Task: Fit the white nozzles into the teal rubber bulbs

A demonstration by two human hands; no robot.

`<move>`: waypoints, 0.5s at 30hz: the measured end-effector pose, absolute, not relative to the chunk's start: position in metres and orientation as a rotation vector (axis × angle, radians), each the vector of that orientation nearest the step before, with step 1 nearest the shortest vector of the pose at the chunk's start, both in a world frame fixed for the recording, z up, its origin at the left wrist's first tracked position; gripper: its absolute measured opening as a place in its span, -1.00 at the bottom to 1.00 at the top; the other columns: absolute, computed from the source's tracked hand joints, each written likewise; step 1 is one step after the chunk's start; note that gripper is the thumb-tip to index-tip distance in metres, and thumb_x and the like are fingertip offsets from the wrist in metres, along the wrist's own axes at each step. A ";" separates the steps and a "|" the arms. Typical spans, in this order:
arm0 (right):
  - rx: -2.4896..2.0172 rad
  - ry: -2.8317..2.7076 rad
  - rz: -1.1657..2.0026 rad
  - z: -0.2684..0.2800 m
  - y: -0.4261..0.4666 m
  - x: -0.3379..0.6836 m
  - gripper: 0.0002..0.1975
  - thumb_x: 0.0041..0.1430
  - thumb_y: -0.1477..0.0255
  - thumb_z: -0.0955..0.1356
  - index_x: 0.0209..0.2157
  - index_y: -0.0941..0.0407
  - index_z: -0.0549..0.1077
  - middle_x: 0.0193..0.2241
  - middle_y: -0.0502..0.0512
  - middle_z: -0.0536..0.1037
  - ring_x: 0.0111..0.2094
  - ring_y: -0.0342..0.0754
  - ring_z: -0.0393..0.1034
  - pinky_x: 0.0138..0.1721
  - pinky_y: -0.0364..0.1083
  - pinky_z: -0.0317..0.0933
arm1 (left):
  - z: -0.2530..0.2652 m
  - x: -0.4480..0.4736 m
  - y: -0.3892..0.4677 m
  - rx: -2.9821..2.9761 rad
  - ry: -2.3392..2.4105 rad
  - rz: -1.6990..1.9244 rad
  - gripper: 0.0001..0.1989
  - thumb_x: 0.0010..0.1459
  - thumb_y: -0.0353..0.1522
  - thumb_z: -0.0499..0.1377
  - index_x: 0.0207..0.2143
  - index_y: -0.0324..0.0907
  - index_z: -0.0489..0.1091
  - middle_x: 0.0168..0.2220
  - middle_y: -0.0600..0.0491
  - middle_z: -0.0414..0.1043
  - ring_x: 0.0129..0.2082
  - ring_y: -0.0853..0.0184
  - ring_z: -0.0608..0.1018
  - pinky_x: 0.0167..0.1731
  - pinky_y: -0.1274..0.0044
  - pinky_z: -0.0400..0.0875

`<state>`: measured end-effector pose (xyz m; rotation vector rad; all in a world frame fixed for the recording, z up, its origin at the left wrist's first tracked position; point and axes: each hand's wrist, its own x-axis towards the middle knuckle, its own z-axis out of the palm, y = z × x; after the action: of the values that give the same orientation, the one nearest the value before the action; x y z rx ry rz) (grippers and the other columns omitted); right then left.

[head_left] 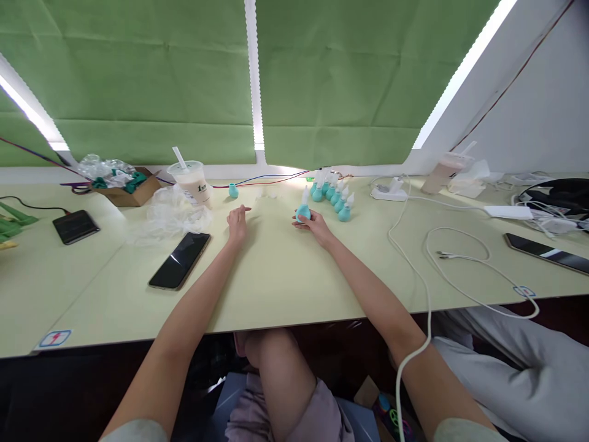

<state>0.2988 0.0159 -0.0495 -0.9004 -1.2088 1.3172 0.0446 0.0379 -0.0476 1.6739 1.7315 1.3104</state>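
My right hand [315, 224] grips a turquoise bulb syringe [303, 212], its pale pointed nozzle facing up, with fingers and thumb around the round bulb. Just right of it, several matching bulb syringes [344, 212] stand upright in a cluster. My left hand [237, 222] rests on the table with nothing visible in it, thumb side toward the middle, fingers partly bent and apart. Beyond that hand sits a turquoise bulb without a nozzle [233, 191]. A few small clear pieces [267, 194], too faint to make out, lie between it and the cluster.
On the left are a phone [180, 261], crumpled clear plastic [168, 215], a drink cup with straw [191, 181], and a cardboard box [133, 191]. To the right, a white cable [421, 276] runs over the table edge, near a power strip [389, 191]. Another person's leg [510, 362] is at right.
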 end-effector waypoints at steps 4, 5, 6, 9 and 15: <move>-0.924 -1.211 1.280 -0.051 0.016 0.299 -0.64 -0.17 0.27 0.51 -0.34 0.11 0.42 -0.47 -0.09 0.43 -0.46 -0.22 0.36 -0.29 -0.11 0.45 | -0.046 0.046 0.037 1.674 1.705 1.313 -0.43 0.29 -0.08 -0.27 -0.22 -0.10 0.48 -0.12 -0.08 0.39 0.10 0.13 0.29 0.19 0.22 0.01; -0.928 -1.213 1.272 -0.050 0.015 0.299 -0.65 -0.18 0.27 0.51 -0.37 0.11 0.41 -0.50 -0.10 0.41 -0.47 -0.23 0.33 -0.30 -0.12 0.44 | -0.046 0.046 0.036 1.668 1.705 1.307 -0.43 0.29 -0.09 -0.27 -0.23 -0.10 0.48 -0.12 -0.09 0.39 0.10 0.13 0.29 0.18 0.22 0.02; -0.932 -1.215 1.266 -0.050 0.015 0.299 -0.66 -0.19 0.28 0.51 -0.39 0.12 0.40 -0.50 -0.10 0.40 -0.48 -0.23 0.32 -0.31 -0.12 0.43 | -0.046 0.047 0.036 1.660 1.705 1.301 -0.43 0.29 -0.09 -0.27 -0.23 -0.10 0.48 -0.12 -0.09 0.38 0.10 0.13 0.29 0.18 0.22 0.03; -0.920 -1.198 1.270 -0.047 0.013 0.298 -0.70 -0.17 0.30 0.47 -0.40 0.12 0.38 -0.48 -0.07 0.44 -0.48 -0.22 0.32 -0.33 -0.13 0.39 | -0.048 0.047 0.036 1.647 1.690 1.296 -0.44 0.28 -0.08 -0.25 -0.23 -0.09 0.48 -0.10 -0.10 0.38 0.11 0.11 0.27 0.18 0.20 0.04; -0.816 -1.075 1.333 -0.044 0.012 0.298 -0.74 -0.10 0.36 0.40 -0.31 0.10 0.37 -0.60 -0.17 0.31 -0.66 -0.31 0.03 -0.61 -0.24 0.03 | -0.053 0.046 0.038 1.672 1.663 1.304 -0.40 0.26 -0.03 -0.27 -0.22 -0.08 0.49 -0.13 -0.11 0.37 0.09 0.12 0.29 0.16 0.23 0.11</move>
<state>0.2980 0.0122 -0.0435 -0.8162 -1.0746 1.3328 0.0460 0.0380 -0.0533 1.6718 1.6626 1.3044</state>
